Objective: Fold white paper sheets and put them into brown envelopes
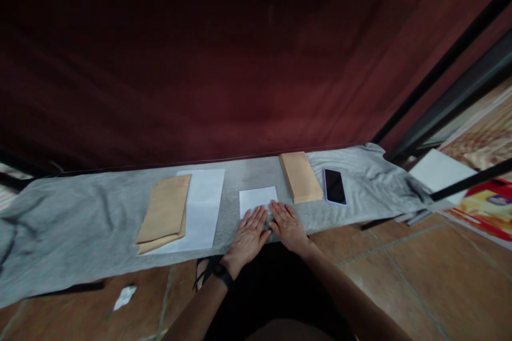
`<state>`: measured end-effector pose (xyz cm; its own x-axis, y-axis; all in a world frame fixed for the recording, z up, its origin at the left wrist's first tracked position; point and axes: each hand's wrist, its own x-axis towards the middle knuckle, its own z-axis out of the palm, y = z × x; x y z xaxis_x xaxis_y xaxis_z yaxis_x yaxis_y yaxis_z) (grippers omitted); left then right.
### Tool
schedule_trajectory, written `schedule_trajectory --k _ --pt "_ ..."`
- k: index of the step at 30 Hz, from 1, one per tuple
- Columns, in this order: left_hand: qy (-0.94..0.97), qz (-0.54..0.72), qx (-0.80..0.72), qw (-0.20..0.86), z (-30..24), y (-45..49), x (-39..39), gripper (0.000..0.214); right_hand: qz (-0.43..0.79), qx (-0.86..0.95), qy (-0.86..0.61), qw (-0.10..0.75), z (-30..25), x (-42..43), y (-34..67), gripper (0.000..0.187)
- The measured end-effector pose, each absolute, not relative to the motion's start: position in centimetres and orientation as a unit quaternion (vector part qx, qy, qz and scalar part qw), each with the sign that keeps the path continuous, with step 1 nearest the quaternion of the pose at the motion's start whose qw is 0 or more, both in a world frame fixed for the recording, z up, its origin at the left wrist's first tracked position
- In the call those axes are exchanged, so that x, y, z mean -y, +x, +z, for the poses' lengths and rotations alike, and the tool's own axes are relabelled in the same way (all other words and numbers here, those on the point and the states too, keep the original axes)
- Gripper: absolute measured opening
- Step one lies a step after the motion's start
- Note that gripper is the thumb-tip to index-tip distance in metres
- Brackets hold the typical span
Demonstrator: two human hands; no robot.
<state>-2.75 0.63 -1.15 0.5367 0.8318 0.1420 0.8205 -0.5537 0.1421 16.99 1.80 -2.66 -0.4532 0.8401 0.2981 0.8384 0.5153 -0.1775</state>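
A small white sheet of paper [258, 196], seemingly folded, lies in front of me on the grey cloth. My left hand [248, 237] rests flat over its near left part, fingers stretched out. Beside it, my right hand [288, 225] lies flat with its fingertips on the paper's near right corner. The thumbs are close together. Both hands cover the near edge of the sheet. To the right is a stack of brown envelopes [302, 176]. Larger white paper [205, 208] lies to the left, partly under a few brown envelopes [166, 208].
A phone [335, 186] lies right of the envelope stack. The grey cloth [88, 218] covers a long narrow surface against a dark red panel [240, 90]. Black metal bars [448, 64] stand at the right. A crumpled white scrap [125, 297] is on the tiled floor [400, 277].
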Motion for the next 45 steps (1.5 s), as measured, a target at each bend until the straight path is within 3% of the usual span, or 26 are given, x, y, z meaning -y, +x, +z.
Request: schedule_trajectory --k 14,28,35,45 --pt "0.812 0.139 -0.564 -0.049 -3.1 -6.6 0.9 0.068 -0.042 0.828 -0.52 0.204 -3.7 -1.4 18.4 0.056" --pt "0.798 0.12 -0.589 -0.045 -1.9 -6.2 0.7 0.066 0.013 0.846 -0.485 0.221 -2.8 -1.0 16.6 0.052" --pt "0.829 0.154 -0.537 0.044 -1.6 -3.5 -0.6 0.056 0.027 0.857 -0.473 0.204 -3.2 -0.4 16.6 0.054" --pt "0.871 0.108 -0.449 0.169 -0.5 1.0 -5.8 0.056 0.043 0.844 -0.477 0.242 -4.0 -0.5 16.4 0.048"
